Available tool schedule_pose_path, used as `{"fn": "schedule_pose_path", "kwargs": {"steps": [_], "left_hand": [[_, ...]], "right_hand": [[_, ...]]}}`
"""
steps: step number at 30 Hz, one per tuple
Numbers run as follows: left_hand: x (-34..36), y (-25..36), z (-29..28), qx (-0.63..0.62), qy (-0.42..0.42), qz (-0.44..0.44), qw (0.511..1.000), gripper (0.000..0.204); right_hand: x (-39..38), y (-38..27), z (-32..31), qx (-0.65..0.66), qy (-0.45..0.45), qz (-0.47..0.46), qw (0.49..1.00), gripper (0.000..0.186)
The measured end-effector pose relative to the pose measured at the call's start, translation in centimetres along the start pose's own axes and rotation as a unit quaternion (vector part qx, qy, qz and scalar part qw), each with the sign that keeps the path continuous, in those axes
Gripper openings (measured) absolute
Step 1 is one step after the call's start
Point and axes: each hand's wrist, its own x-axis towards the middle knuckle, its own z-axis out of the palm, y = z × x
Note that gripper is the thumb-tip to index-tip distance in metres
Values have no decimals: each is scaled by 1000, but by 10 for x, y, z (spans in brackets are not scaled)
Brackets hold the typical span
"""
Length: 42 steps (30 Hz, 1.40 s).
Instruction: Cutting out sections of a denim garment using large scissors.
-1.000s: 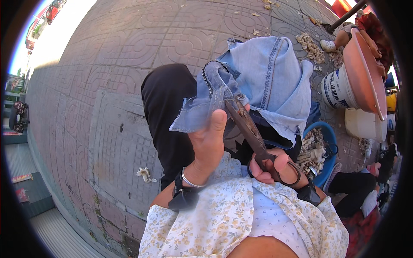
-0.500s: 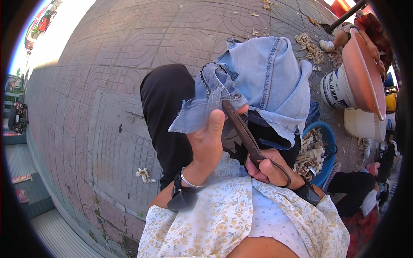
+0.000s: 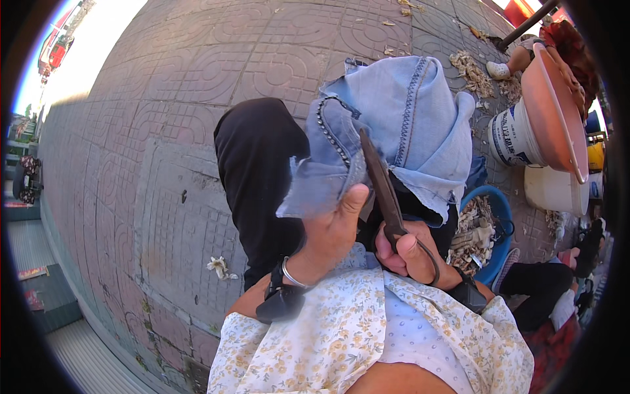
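A light blue denim garment [image 3: 374, 85] lies over my knees, its stitched seam running down the middle. My left hand [image 3: 331, 230] is closed on a darker denim piece [image 3: 321, 171] with a beaded strip along it; the piece is slightly blurred. In my right hand [image 3: 413, 253] is a pair of dark metal scissors [image 3: 379, 180], my fingers wrapped through the handle loops. The blades look closed together and point up, away from me, beside the right edge of the denim piece. Whether they touch the cloth I cannot tell.
To my right stands a blue basin [image 3: 502, 230] filled with pale scraps. Farther right are a white bucket [image 3: 515, 134], an orange basin [image 3: 551, 111] and a white tub [image 3: 558, 190]. Another person's shoe [image 3: 499, 70] is near them. Pale scraps [image 3: 472, 72] lie on the paving.
My left hand has moved right and toward me with the denim piece, which has turned to show more of the beaded strip. The scissors' tips have swung slightly right and up.
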Motion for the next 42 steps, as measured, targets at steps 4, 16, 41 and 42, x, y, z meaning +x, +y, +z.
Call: {"fn": "schedule_pose_path", "kwargs": {"steps": [4, 16, 41, 42], "left_hand": [[12, 4, -4, -1, -42, -13, 999, 30], [27, 15, -11, -204, -3, -159, 966, 27], [25, 9, -11, -270, 36, -203, 941, 62], [25, 10, -11, -258, 29, -200, 945, 62]], "right_hand": [[15, -15, -8, 62, 71, -65, 993, 69], [1, -8, -15, 5, 7, 56, 998, 78], [-16, -5, -24, 89, -102, 200, 970, 84], [-16, -5, -24, 85, -102, 200, 971, 84]]}}
